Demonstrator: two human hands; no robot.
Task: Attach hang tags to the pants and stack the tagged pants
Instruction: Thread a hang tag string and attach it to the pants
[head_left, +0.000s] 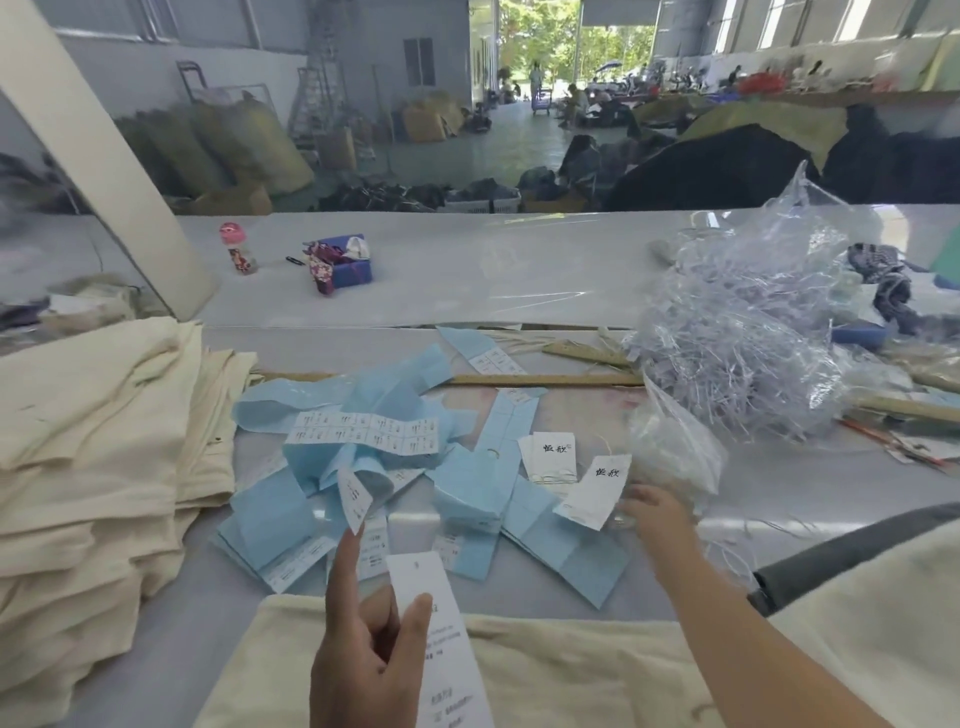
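My left hand (363, 644) grips a long white hang tag (441, 639) between thumb and fingers, and its raised index finger touches a small white sticker (355, 497) peeling off the blue backing sheets (374, 467). My right hand (657, 514) reaches forward and holds the edge of a white hang tag with black characters (597, 491). A second such tag (550, 457) lies behind it. Cream pants (519, 675) lie flat in front of me. A stack of folded cream pants (93, 467) stands at the left.
A clear plastic bag of pale tag strings (743, 353) sits at the right. Wooden rulers (545, 380) lie across the table. A small bottle (240, 249) and a blue box (345, 265) stand on the far table. More cream fabric (883, 623) lies at the lower right.
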